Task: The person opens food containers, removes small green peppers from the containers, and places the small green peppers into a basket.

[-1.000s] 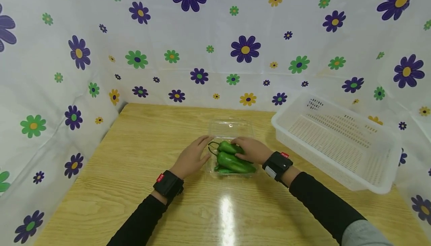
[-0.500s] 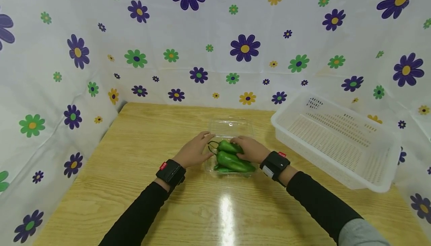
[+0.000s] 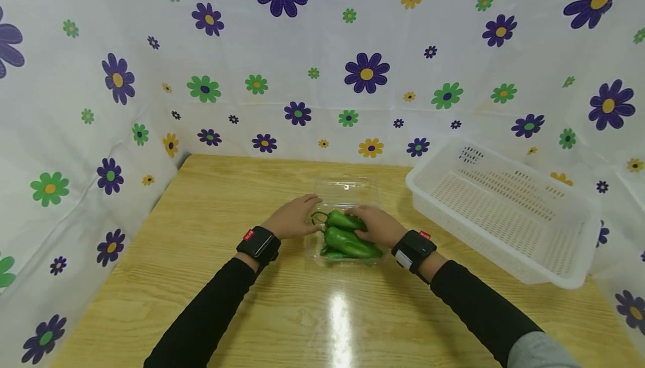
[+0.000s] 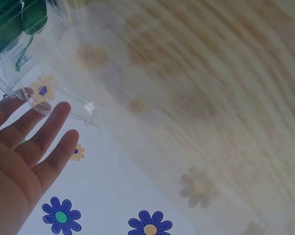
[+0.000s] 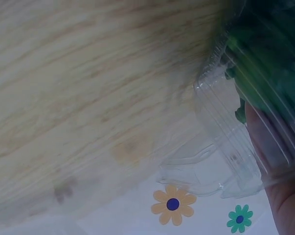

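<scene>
A clear plastic clamshell box (image 3: 347, 191) lies unfolded on the table, its lid side toward the back. Large green peppers (image 3: 351, 243) fill the near half, with smaller green ones (image 3: 335, 255) at the front. My right hand (image 3: 379, 226) grips the rear green pepper (image 3: 342, 220), fingers over its far side and thumb on the near side. Through the clear wall in the right wrist view, the thumb (image 5: 264, 142) shows beside the peppers. My left hand (image 3: 291, 219) is at the box's left edge, thumb near the stems; its fingers (image 4: 49, 129) extend loosely at the rim in the left wrist view.
To the right stands a white perforated plastic basket (image 3: 473, 237) on the wooden table (image 3: 227, 200). A white flower-print cloth (image 3: 312, 43) hangs behind the table and along both sides.
My left hand has shifted slightly forward and to the right along the box's left edge. My right hand and the peppers stay nearly in place.
</scene>
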A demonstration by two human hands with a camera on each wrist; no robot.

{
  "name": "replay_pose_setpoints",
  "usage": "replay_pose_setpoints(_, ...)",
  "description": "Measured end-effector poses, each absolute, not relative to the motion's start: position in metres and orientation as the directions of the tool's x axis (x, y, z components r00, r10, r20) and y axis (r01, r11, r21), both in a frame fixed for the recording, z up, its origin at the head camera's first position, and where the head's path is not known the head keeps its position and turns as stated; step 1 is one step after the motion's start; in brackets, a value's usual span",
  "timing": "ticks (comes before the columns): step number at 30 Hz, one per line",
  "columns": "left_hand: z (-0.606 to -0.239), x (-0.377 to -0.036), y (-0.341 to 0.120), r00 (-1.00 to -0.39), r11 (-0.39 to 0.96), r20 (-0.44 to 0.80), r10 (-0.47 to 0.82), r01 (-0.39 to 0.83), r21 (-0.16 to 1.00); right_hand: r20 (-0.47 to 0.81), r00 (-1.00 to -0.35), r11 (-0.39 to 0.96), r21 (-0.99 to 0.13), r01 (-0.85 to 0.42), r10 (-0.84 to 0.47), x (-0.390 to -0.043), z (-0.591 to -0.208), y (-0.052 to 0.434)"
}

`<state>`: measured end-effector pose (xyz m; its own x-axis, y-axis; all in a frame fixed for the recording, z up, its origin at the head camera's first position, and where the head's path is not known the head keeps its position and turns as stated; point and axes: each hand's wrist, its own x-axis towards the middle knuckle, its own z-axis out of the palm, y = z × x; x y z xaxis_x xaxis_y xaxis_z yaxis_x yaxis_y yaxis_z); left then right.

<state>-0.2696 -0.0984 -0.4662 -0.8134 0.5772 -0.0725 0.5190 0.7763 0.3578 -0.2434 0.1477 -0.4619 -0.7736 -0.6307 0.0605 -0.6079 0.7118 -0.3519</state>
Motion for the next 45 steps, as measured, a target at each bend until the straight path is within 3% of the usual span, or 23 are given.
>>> replay_pose_setpoints(18, -0.469, -0.269, -0.094, -0.814, 0.759, -0.066, 0.577, 0.504, 0.411, 0.181, -0.815, 0.689, -0.453, -0.566, -0.55, -0.232, -0.45, 0.163)
replay_pose_setpoints(40, -0.471, -0.269, -0.095, -0.818, 0.771, -0.077, 0.57, 0.5, 0.393, 0.342, -0.712, 0.626, -0.34, -0.702, -0.613, -0.222, -0.399, 0.193)
replay_pose_setpoints(45, -0.47, -0.267, -0.095, -0.821, 0.773, -0.082, 0.565, 0.492, 0.4, 0.346, -0.721, 0.652, -0.31, -0.692, -0.6, -0.227, -0.378, 0.209)
